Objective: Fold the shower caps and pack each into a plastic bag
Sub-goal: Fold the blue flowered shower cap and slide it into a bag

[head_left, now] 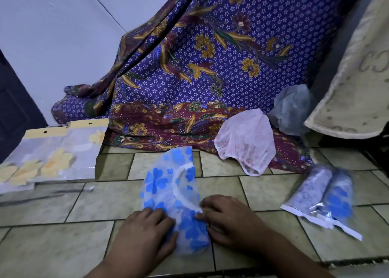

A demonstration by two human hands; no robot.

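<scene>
A clear shower cap with blue flowers (168, 185) lies on the tiled floor, its near end rolled or folded over. My left hand (145, 231) presses on the left side of that fold, fingers curled onto the plastic. My right hand (227, 218) pinches the cap's white elastic edge from the right. A pink-white shower cap (246, 141) lies behind on the patterned cloth. A grey-blue cap (292, 109) sits further back right. Two packed plastic bags (324, 197) with rolled caps lie at the right.
Flat plastic bags with yellow flower caps and yellow header cards (50, 153) lie at the left. A purple floral batik cloth (210, 67) drapes across the back. A beige mat (353, 77) leans at the right. The floor is beige tile (52, 246).
</scene>
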